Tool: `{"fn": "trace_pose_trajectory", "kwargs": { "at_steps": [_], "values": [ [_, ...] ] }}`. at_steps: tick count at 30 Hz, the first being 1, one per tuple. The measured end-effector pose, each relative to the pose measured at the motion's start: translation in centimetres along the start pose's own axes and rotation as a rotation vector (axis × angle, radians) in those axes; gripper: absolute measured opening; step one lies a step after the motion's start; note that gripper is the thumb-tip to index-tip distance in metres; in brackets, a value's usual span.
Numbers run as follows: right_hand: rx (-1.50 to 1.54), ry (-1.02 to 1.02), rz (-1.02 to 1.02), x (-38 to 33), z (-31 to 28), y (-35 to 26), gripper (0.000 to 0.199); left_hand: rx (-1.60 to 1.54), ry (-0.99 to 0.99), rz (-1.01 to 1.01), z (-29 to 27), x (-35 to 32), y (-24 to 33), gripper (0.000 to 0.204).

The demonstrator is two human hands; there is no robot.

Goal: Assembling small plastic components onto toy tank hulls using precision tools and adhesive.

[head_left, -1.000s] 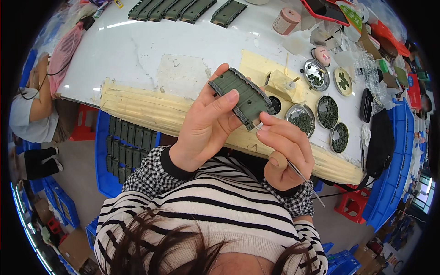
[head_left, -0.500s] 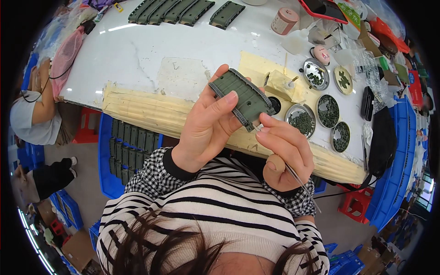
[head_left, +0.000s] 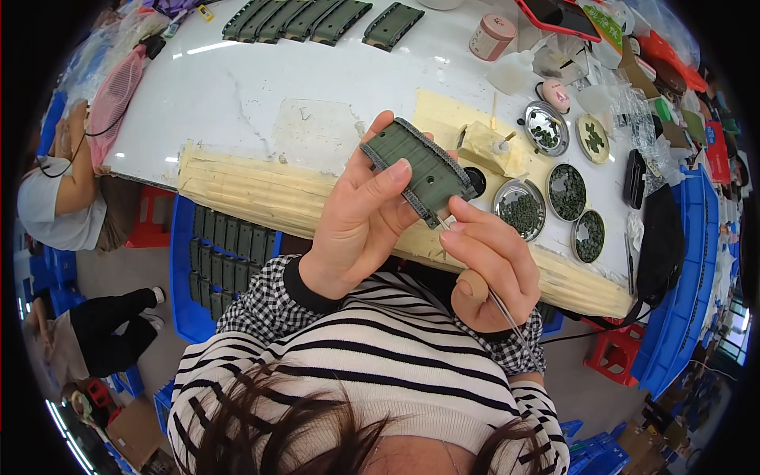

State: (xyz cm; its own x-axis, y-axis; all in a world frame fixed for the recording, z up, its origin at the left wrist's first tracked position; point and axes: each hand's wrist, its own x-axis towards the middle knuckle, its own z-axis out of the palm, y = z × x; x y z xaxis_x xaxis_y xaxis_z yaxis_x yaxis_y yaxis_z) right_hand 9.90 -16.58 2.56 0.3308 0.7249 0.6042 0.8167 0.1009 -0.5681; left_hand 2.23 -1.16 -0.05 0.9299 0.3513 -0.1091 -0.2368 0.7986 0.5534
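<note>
My left hand (head_left: 352,218) is closed round a dark green plastic model tank hull (head_left: 427,172) with track-like strips along its long edges, its thumb resting across the flat face. My right hand (head_left: 497,257) pinches metal tweezers (head_left: 508,315), whose shaft runs back past the wrist. Their tip is at the near corner of the hull; whether it grips a small part there is too small to tell. A tan wrap covers the right thumb. Just beyond the right hand stands a round tin of small green parts (head_left: 520,212).
More tins of green parts (head_left: 567,192) sit to the right, beside a tape-covered block (head_left: 492,149). Several similar hulls (head_left: 297,20) line the table's far side. A blue crate of hulls (head_left: 190,297) is below left. Another person (head_left: 59,190) sits at the far left.
My right hand and the tweezers have shifted very slightly left. The hull stays nearly still in my left hand. At far left, a person in dark trousers has moved further into view.
</note>
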Motion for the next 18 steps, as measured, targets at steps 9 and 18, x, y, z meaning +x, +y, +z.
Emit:
{"fn": "trace_pose_trajectory", "kwargs": {
  "at_steps": [9,18],
  "values": [
    [0.0,-0.004,0.01,-0.06,-0.01,-0.16,0.036,-0.01,-0.007,0.002,-0.03,-0.08,-0.01,0.052],
    [0.04,0.01,0.005,-0.18,-0.02,0.0,0.035,-0.017,-0.01,0.0,0.01,-0.01,-0.12,0.052]
  ]
}}
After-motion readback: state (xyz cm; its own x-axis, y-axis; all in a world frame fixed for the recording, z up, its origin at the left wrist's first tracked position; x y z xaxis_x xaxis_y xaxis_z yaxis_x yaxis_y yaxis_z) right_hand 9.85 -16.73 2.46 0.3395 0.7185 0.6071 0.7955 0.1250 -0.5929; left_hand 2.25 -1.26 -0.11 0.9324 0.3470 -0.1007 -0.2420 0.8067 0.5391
